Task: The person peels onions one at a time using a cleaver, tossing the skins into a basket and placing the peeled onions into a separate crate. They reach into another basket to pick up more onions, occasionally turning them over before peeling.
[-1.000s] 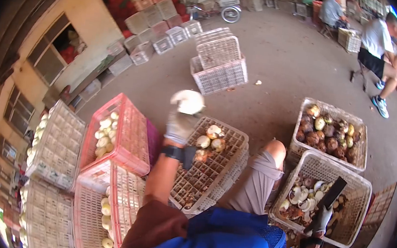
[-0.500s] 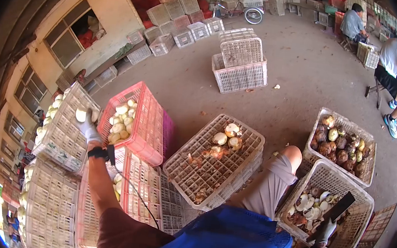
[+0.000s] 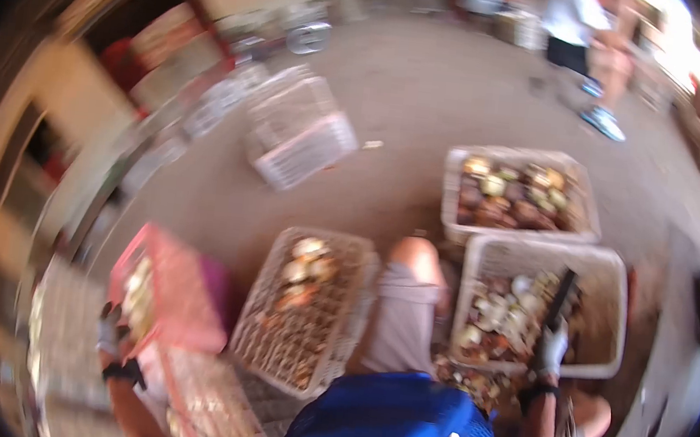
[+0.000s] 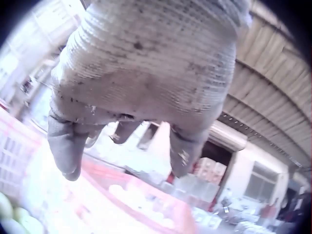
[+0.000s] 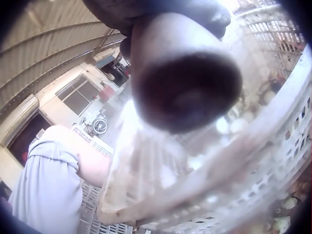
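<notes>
As right hand [image 3: 554, 347] grips knife [image 3: 561, 299], left hand [image 3: 111, 333] near pink crate [image 3: 187, 308].

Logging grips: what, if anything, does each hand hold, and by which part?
Right hand: the dark-bladed knife, by its handle. Left hand: nothing.

The knife [image 3: 562, 299] is over a crate [image 3: 605, 288], right of the knee [image 3: 419, 261].
</notes>
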Tool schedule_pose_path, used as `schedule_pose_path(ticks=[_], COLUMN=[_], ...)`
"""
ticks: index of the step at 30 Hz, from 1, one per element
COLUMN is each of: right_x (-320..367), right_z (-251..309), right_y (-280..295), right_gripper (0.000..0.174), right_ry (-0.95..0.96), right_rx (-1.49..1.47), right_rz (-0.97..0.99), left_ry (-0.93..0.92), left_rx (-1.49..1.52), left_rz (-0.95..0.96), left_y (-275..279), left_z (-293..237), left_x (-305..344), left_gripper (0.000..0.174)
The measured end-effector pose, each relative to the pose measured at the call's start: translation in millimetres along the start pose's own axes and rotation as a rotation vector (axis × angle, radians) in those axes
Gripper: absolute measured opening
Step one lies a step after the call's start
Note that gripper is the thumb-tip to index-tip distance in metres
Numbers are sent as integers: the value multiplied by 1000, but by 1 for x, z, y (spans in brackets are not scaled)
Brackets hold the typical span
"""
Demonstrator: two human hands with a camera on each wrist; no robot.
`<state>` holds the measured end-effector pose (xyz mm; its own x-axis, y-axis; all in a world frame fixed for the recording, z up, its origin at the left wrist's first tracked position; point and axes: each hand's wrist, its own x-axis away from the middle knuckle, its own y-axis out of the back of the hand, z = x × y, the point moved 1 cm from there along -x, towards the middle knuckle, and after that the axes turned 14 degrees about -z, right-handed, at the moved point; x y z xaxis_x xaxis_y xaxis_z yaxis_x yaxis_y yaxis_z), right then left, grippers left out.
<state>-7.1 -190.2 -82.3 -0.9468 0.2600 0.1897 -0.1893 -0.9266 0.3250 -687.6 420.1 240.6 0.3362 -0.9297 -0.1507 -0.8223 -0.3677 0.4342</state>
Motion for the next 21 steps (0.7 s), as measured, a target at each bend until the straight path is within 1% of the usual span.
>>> schedule_pose_path(ticks=[1,2,4,6,7,8,9,10,11,12,13,14,15,17,20,21], right_x=[-17,-10,-9,-8,-11,-2,-24,-40,-31,-34,-23,-8,-9,-13,-14,-14], right_z=[-31,-18,-7,3,-4,10,-20,-52,-64,-88,-59,-16,-6,7,19,16], right_y=[-8,-3,4,13,11,8,11,9,5,-7,-4,0,-1,-3,-10,-13], right_gripper=[27,30,28,27,26,15,8,5,13,8,8,9,12,12,12,12], right_ry=[474,228,418,453,452,426,-230,-883,-1082,-947,-761,-574,-555,-517,-505,-508], right_rx=[79,119,22,42,37,-53,-489,-890,-1167,-939,-760,-575,-558,-555,-538,-524], right_rz=[-233,-236,-387,-464,-489,-548,-153,283,302,165,52,-51,-39,-11,0,5], left_ry=[-71,-238,-407,-533,-588,-615,-640,-704,-769,-840,-909,-933,-954,-956,-1378,-1438], left_rx=[-62,-109,-78,-74,-70,-94,-121,-161,-208,-210,-217,-316,-416,-462,-656,-671], left_rz=[161,209,494,734,839,979,1114,1178,1242,1334,1426,1464,1498,1634,1564,1553], left_y=[-40,-96,-192,-287,-330,-374,-417,-447,-473,-504,-533,-554,-574,-624,-680,-706], left_z=[-37,-87,-147,-191,-209,-218,-228,-240,-249,-250,-250,-253,-257,-252,-260,-255], left_x=[-6,26,55,109,138,157,181,222,261,286,307,332,355,388,436,446], left_gripper=[63,65,62,63,64,65,66,65,64,63,62,61,60,58,50,50])
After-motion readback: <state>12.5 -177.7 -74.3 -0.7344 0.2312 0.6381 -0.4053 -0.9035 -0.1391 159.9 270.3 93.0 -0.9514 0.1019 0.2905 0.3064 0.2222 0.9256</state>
